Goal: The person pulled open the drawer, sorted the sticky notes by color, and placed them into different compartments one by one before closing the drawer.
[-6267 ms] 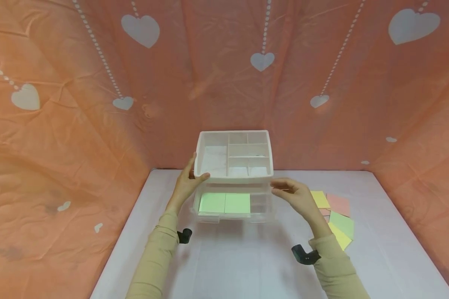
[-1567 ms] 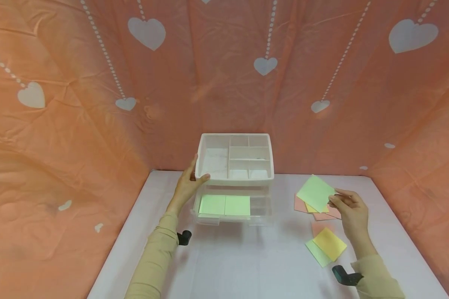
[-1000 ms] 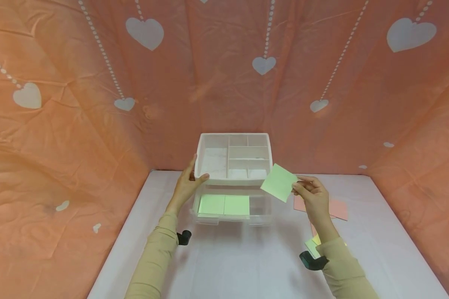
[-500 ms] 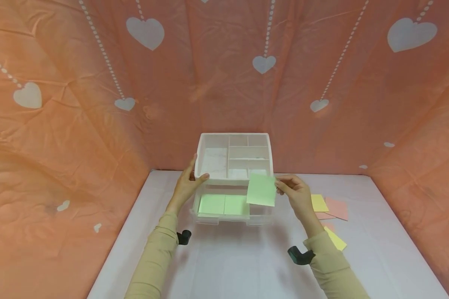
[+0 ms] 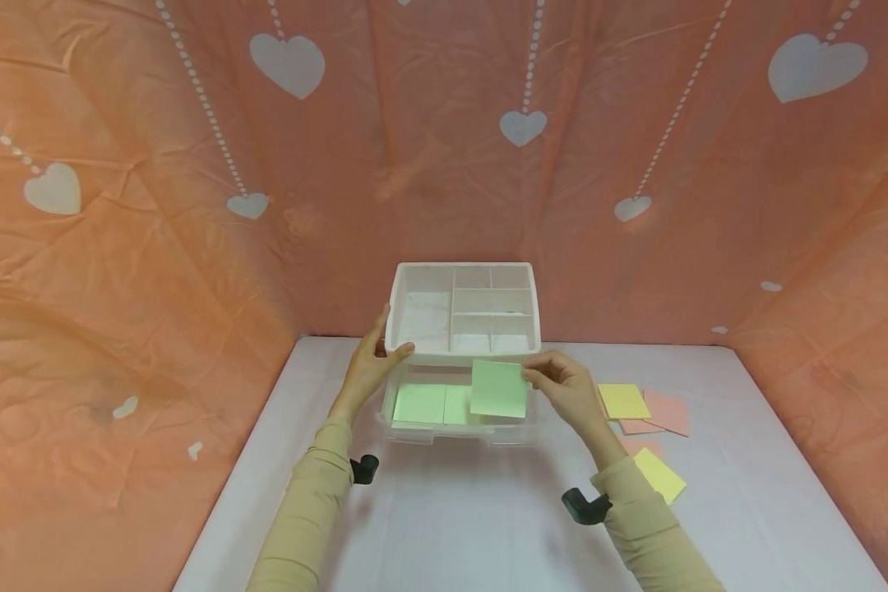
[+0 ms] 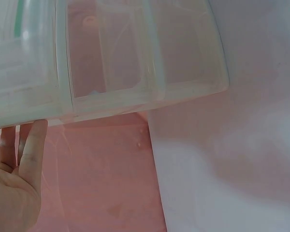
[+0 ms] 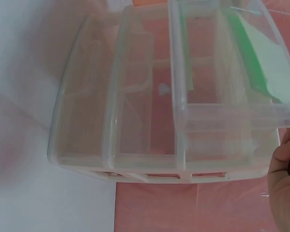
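Two green notes point(image 5: 418, 403) in the clear drawer point(image 5: 514, 436), one held above.
Lower right, yellow notes point(image 5: 660, 475) and pink notes point(image 5: 668, 411) lie outside. Mid-frame, the right hand point(image 5: 568, 388) pinches the third green note point(image 5: 499, 389); beyond, the left hand point(image 5: 366, 370) grips the white tray point(image 5: 462, 359).

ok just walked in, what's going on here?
A person's right hand pinches a green note at the open clear drawer, and their left hand rests against the organizer at its left front corner. Two other green notes lie side by side in the drawer, one partly hidden by the held note. Yellow notes and pink notes lie on the table to the right.
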`<move>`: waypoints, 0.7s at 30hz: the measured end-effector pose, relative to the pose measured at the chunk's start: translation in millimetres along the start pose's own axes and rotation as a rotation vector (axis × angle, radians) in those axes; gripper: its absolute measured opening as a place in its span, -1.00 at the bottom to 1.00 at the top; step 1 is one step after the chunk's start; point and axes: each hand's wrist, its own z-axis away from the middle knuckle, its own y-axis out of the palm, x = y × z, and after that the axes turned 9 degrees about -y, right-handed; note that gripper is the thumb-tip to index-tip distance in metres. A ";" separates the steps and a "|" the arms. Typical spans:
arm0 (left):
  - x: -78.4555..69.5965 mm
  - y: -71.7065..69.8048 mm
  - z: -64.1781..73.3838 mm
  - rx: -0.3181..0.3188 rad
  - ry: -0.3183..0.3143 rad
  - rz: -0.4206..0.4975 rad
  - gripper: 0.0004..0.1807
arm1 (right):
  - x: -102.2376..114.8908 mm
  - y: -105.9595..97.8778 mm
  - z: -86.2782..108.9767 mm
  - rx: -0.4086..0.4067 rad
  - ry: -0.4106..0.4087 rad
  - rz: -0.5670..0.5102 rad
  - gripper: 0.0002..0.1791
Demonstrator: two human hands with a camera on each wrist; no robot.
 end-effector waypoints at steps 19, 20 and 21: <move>1.0 -0.7 -0.2 0.015 -0.001 -0.009 -0.13 | -8.5 3.7 1.5 0.031 -0.049 0.247 -0.93; 0.7 -0.5 -0.2 0.014 0.003 -0.014 -0.13 | -8.8 3.6 1.9 0.040 -0.055 0.261 -0.93; 0.5 -0.4 -0.2 0.012 0.002 -0.014 -0.13 | -9.3 3.8 2.3 0.049 -0.061 0.271 -0.94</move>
